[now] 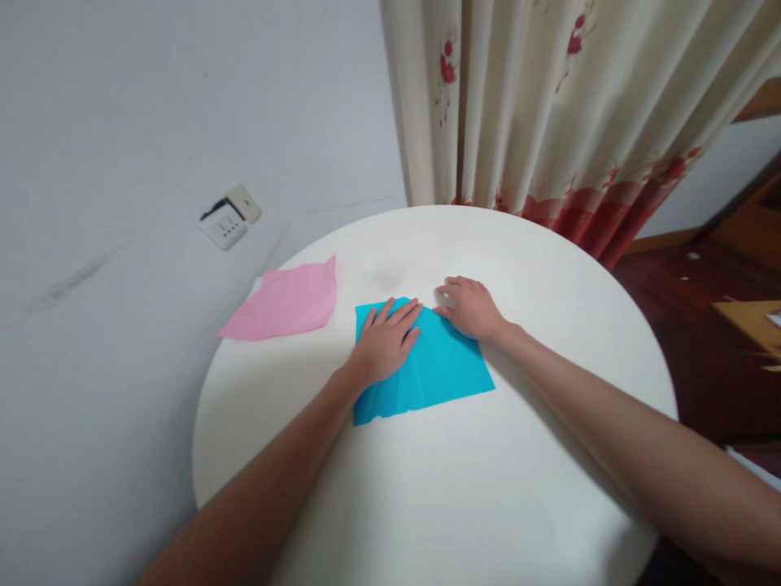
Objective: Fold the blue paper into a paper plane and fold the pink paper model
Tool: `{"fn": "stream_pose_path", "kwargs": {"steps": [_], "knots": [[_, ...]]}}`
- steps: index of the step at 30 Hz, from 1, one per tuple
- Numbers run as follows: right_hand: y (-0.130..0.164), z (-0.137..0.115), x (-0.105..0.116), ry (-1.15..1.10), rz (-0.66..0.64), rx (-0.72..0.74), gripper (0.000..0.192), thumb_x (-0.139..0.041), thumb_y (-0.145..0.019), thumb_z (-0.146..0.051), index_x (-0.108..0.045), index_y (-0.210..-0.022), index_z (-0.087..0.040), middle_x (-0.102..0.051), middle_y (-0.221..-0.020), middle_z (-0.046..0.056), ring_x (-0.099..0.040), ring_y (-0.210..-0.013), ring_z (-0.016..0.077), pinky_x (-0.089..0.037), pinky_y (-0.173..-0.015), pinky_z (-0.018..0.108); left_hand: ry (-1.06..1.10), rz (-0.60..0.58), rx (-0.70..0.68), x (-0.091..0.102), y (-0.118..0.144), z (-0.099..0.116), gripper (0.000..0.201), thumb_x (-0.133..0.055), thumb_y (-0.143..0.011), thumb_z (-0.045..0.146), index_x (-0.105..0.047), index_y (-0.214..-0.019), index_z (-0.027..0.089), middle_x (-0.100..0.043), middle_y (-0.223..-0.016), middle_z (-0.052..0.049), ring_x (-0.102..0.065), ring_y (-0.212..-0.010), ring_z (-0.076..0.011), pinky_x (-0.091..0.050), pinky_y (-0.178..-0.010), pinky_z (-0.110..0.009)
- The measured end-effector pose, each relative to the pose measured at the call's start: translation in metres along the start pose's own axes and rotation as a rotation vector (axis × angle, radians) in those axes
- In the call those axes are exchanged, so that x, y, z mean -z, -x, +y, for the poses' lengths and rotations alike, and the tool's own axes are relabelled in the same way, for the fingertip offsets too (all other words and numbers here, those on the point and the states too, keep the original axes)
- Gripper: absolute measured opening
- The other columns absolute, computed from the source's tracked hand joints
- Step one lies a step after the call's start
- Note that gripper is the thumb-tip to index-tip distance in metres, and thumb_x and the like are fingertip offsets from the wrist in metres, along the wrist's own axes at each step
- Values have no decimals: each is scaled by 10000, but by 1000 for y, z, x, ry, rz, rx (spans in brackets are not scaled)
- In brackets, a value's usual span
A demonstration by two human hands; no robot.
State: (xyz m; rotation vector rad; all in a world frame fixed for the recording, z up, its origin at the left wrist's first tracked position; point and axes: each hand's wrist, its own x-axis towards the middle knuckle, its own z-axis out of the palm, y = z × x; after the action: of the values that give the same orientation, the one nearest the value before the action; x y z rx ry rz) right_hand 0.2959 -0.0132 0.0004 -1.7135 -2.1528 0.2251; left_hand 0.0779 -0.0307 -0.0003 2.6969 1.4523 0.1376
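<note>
A creased sheet of blue paper (436, 370) lies on the white round table (427, 496), its near edge a little ragged. My left hand (386, 342) rests flat on the upper left part of the sheet with its fingers spread. At the sheet's upper right edge is my right hand (469, 308), fingers slightly curved and apart, its thumb over or touching the paper. Nothing shows gripped in either hand. Part of the blue sheet is hidden beneath my hands.
Pink paper (286, 301) lies at the table's left edge, with a bit of white under its corner. A wall with a socket (224, 226) stands at the left. Behind the table hangs a floral curtain (537, 122). A wooden surface (750, 330) is low at the right.
</note>
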Motion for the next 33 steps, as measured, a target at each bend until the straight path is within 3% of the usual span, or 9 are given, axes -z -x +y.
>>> {"fn": "stream_pose_path", "kwargs": {"steps": [27,33], "knots": [[0,1,-2,4,11,5,373,-630,-924,-396,-664,-1256,-230,-556,-1425,126,-482,-1329,305,-330,-1121,485,14,-8,2,1,0,1,528,-272,-1053,447,-292,-1568,331,-290,-1630,26,-185,-1522,-319,-200,-1195,-606],[4,-3,0,27,10,34,522,-619,-907,-515,-609,-1334,-214,-523,-1447,156,-433,-1358,342,-298,-1125,536,15,-13,-1,1,-1,1,521,-283,-1051,443,-306,-1562,340,-291,-1630,32,-188,-1521,-320,-198,-1197,-606]]}}
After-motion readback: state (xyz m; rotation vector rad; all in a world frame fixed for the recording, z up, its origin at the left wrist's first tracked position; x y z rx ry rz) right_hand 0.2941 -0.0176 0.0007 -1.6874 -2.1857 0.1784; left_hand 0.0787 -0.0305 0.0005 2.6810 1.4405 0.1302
